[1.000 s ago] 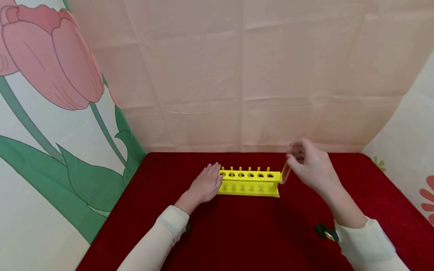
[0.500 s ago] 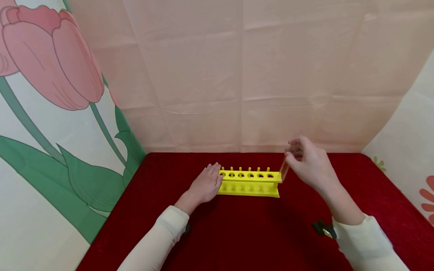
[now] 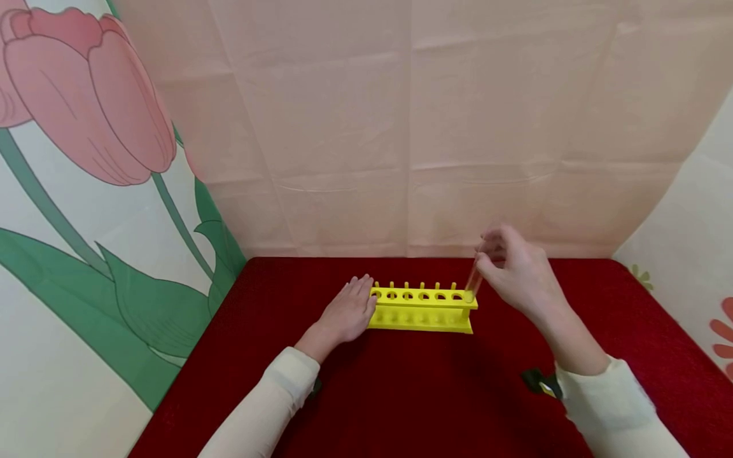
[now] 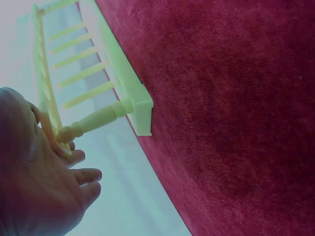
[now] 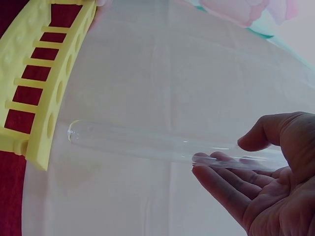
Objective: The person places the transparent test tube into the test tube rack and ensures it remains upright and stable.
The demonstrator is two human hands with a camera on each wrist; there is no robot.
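A yellow test tube rack (image 3: 420,318) stands upright, with a row of holes in its top plate and a row of pegs behind. My left hand (image 3: 347,312) lies over its left end, thumb along the front edge; in the left wrist view the fingers reach past the top plate's end. My right hand (image 3: 518,273) pinches a clear glass test tube (image 5: 128,140) near its upper part, between thumb and fingers. The tube slants, its rounded bottom lowest. In the head view that bottom overlaps the rack's right end; the right wrist view shows it apart from the rack.
A dark red cloth (image 3: 401,394) covers the table. Behind it hangs a pinkish plain curtain (image 3: 401,127), and a tulip-printed sheet (image 3: 103,191) hangs on the left. A small dark device (image 3: 538,383) sits at my right wrist.
My right hand has moved left and slightly up with the test tube, whose bottom has gone from beside the rack's right end to over it. The left hand has stayed put on the rack.
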